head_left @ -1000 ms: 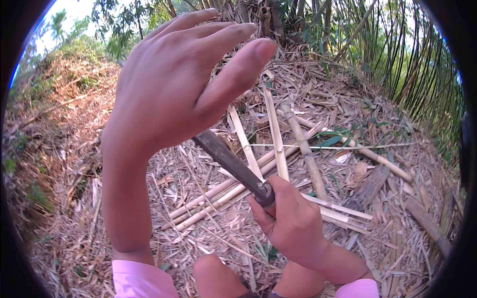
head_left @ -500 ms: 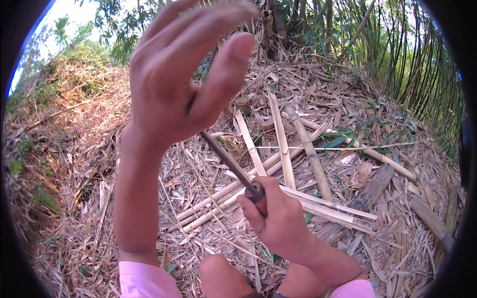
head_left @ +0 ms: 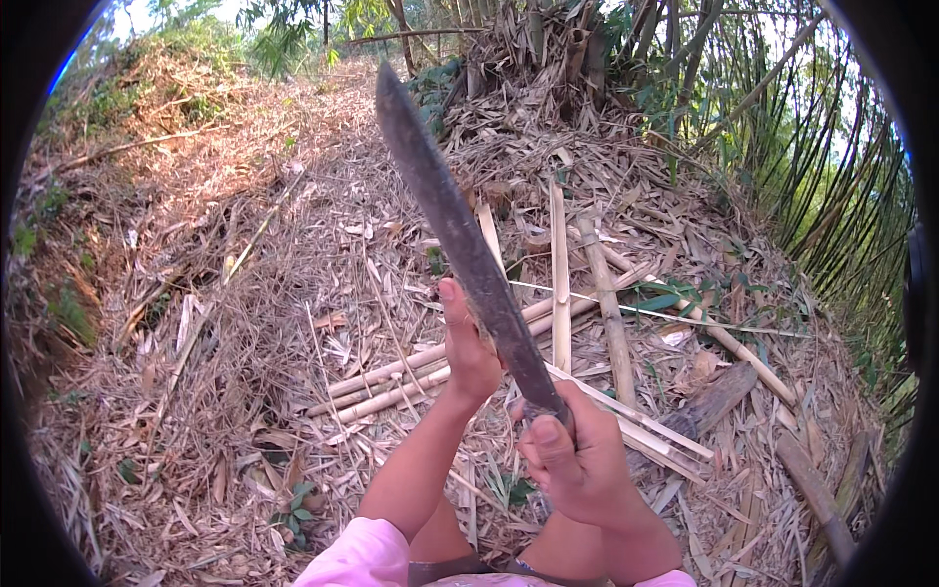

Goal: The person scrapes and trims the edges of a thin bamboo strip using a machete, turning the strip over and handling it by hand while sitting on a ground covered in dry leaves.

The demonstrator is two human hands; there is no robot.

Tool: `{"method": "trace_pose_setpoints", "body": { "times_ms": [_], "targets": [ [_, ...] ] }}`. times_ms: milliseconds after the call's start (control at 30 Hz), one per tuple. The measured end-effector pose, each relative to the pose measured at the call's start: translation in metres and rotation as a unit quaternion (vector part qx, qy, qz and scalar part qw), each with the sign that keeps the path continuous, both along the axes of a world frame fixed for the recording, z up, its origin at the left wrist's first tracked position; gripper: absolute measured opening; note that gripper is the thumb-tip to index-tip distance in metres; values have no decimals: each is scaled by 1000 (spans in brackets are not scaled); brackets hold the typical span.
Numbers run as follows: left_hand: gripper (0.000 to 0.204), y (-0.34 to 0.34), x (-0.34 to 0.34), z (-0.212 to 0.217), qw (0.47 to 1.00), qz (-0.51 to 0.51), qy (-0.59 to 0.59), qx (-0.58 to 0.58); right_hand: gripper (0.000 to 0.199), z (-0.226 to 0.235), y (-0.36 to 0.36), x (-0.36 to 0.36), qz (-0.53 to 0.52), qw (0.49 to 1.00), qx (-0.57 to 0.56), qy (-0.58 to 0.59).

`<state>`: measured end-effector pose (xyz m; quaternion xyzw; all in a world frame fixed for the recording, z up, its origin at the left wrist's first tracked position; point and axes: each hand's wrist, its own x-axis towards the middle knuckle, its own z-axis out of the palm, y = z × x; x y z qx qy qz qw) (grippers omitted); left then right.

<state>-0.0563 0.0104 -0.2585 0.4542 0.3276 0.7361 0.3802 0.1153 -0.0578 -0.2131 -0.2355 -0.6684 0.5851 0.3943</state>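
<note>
A long dark machete (head_left: 440,201) rises from my right hand (head_left: 577,450), its blade tilted up and to the left. My right hand is closed around its handle, with the thumb folded over the front. My left hand (head_left: 471,357) is beside the lower blade, thumb stretched upward. Its other fingers are mostly hidden behind the blade, and I cannot tell whether they touch it. Beyond and below the blade, split bamboo strips (head_left: 559,284) lie on the ground, and pale strips (head_left: 665,445) lie right of my right hand.
Dry bamboo leaves (head_left: 245,391) cover the ground. Bamboo poles (head_left: 391,377) lie crossed ahead of my knees, with another pole (head_left: 608,313) and a weathered log (head_left: 719,396) to the right. A bamboo clump (head_left: 548,59) stands at the back, and dense stems (head_left: 822,166) line the right.
My left hand has dropped from high in front of me to beside the lower blade. The machete blade, mostly hidden before, now shows fully. My right hand still grips the handle, turned and slightly lower.
</note>
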Motion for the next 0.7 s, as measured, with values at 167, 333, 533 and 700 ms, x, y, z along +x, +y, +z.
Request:
{"method": "trace_pose_setpoints", "body": {
  "times_ms": [167,333,533,700],
  "targets": [
    [74,-3,-5,1,998,43,15,36,46,37,-17,22,166,889,-406,128],
    [75,-10,-27,20,996,25,51,67,51,38,-30,25,-28,972,-193,128],
    [66,-69,-62,150,976,32,19,215,46,15,-34,39,-64,969,-205,122],
    [58,-109,-66,226,953,55,132,267,41,-4,-34,40,-84,969,-209,104]
  ]
}}
